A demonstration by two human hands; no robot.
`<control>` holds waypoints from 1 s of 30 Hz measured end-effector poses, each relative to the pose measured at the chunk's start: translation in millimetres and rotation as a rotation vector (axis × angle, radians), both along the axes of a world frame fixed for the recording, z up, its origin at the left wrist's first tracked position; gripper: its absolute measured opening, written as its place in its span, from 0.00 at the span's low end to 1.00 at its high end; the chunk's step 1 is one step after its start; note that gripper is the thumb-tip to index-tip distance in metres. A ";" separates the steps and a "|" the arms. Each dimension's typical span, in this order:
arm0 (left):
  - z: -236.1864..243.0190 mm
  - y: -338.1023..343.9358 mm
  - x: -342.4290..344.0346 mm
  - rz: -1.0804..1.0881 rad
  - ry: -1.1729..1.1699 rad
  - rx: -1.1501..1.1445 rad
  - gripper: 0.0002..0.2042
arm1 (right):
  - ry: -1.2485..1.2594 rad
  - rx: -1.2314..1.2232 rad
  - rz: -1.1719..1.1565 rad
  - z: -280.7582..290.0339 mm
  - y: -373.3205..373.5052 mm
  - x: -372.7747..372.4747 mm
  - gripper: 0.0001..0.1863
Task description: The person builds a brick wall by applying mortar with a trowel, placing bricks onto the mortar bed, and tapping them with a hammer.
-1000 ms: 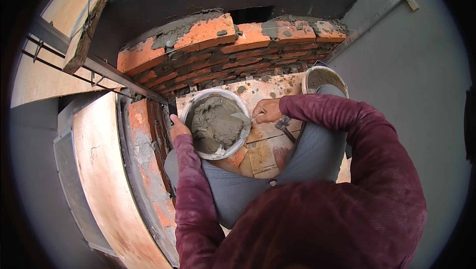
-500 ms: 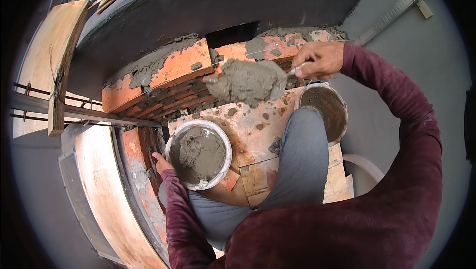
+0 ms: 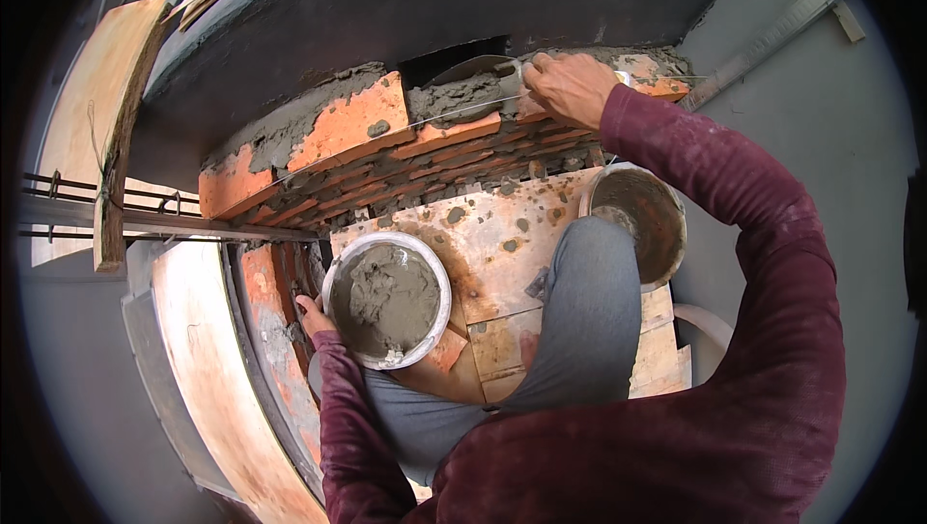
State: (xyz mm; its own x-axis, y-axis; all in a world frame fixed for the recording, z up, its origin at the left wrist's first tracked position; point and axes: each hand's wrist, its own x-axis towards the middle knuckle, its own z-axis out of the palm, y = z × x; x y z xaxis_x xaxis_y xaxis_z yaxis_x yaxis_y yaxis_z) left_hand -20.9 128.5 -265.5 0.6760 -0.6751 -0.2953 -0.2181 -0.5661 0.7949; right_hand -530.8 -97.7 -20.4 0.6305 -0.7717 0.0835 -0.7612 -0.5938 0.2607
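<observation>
My right hand [image 3: 570, 87] is closed round the handle of a trowel [image 3: 475, 68] at the far side, over the top of the brick wall [image 3: 352, 128]. The tilted blade lies just behind a heap of fresh mortar [image 3: 454, 97] on the bricks, below a dark opening. A taut string line [image 3: 449, 114] runs along the wall's front edge. My left hand [image 3: 315, 317] is low on the left, beside a round bucket [image 3: 443, 304] of wet mortar [image 3: 391, 294]. Its thumb side shows stretched out near a brick pillar [image 3: 263, 283]; the other fingers are partly hidden.
A second bucket [image 3: 668, 225], its inside smeared with mortar, stands right of my knee. Mortar-spotted boards [image 3: 492, 278] lie between the buckets. Wooden planks [image 3: 114, 118] and steel bars [image 3: 72, 234] project at the left. A dark curved surface [image 3: 319, 36] rises behind the wall.
My right hand has carried the trowel away from me to the wall top. The mortar that was heaped on its blade now lies on the bricks. My left hand stays almost still.
</observation>
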 end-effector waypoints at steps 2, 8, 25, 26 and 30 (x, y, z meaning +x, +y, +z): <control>0.3 4.3 4.0 0.004 0.000 -0.002 0.45 | -0.076 -0.100 0.037 8.9 12.8 -4.6 0.09; -8.9 5.4 12.2 0.013 0.004 -0.008 0.44 | -0.039 0.265 -0.188 83.3 -2.5 0.2 0.16; -31.6 -2.0 25.4 0.036 -0.099 0.039 0.47 | -0.065 -0.047 -0.113 106.3 76.6 -49.2 0.09; -26.5 -1.5 22.7 0.025 -0.145 0.064 0.47 | -0.158 0.007 -0.148 105.8 103.0 -48.6 0.10; -13.2 -8.6 12.0 0.018 -0.130 0.120 0.49 | -0.444 0.489 -0.377 21.3 158.8 -30.0 0.15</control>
